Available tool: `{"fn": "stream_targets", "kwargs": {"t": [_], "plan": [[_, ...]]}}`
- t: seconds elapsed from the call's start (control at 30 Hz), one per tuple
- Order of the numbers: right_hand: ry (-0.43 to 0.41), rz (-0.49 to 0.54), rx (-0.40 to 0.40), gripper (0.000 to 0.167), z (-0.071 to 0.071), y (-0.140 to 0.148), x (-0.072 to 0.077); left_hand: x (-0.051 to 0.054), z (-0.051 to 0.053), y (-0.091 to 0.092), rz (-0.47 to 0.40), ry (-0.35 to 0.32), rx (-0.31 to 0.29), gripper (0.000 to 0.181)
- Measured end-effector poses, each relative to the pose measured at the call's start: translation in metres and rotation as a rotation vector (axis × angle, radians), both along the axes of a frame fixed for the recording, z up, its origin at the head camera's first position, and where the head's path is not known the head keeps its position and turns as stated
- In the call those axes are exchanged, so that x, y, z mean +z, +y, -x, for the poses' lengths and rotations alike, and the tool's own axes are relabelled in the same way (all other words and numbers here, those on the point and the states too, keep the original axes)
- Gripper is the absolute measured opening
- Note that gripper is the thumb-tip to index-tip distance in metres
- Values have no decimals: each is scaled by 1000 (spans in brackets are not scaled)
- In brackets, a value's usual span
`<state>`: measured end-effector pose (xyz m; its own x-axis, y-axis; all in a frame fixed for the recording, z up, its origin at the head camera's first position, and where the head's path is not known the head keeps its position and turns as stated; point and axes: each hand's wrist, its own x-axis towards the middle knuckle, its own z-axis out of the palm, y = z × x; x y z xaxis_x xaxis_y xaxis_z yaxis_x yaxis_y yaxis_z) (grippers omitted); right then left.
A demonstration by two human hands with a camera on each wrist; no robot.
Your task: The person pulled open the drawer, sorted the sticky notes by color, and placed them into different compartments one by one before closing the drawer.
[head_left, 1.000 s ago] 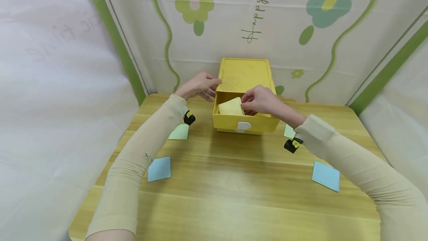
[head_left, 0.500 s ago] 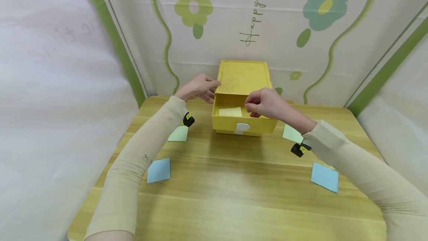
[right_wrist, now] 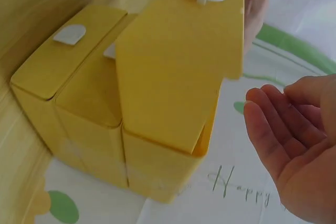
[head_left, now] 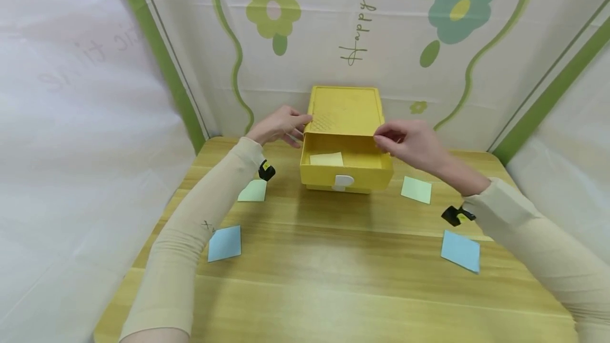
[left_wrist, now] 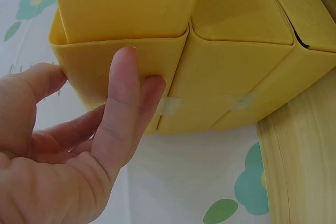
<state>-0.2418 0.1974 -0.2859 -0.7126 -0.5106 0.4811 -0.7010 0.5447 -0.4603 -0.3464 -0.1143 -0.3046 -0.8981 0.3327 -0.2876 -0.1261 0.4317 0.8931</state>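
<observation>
A yellow drawer box [head_left: 345, 105] stands at the back of the table. Its top drawer [head_left: 319, 176] is pulled out, with a white tab on the front. Inside lies a pale yellow square of paper [head_left: 326, 159], partly hidden by the drawer front. My left hand [head_left: 278, 125] touches the box's upper left edge, and in the left wrist view its fairly straight fingers [left_wrist: 123, 87] lie along the yellow side. Near the drawer's right side hovers my right hand [head_left: 414, 144], loosely bent and holding nothing. The right wrist view shows that hand [right_wrist: 299, 135] apart from the box.
On the wooden table [head_left: 324, 258] lie a green paper square [head_left: 252, 190] and a blue one [head_left: 225, 243] at left. Another green square [head_left: 416, 189] and blue square [head_left: 460, 251] lie at right. A printed curtain [head_left: 310, 57] hangs right behind the box.
My right hand has let go of the yellow paper, which dropped lower into the drawer. That hand has risen out to the right. My left hand has stayed at the box's edge.
</observation>
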Motion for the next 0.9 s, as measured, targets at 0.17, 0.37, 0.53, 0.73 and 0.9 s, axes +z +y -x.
{"fn": "stream_targets", "kwargs": {"t": [0.17,0.37,0.53,0.73,0.9], "plan": [[37,-9,-32,5,3,22,0,1,0,-2,1,-9,3,42],[3,-47,-94,6,5,46,3,1,1,-2,6,3,-9,40],[-46,-153,-199,6,7,68,6,1,1,-1,13,9,-19,40],[-72,-261,-259,7,13,89,6,3,1,-1,7,-9,-8,39],[-95,-290,-278,9,17,99,1,3,1,-1,12,-11,-13,39]]}}
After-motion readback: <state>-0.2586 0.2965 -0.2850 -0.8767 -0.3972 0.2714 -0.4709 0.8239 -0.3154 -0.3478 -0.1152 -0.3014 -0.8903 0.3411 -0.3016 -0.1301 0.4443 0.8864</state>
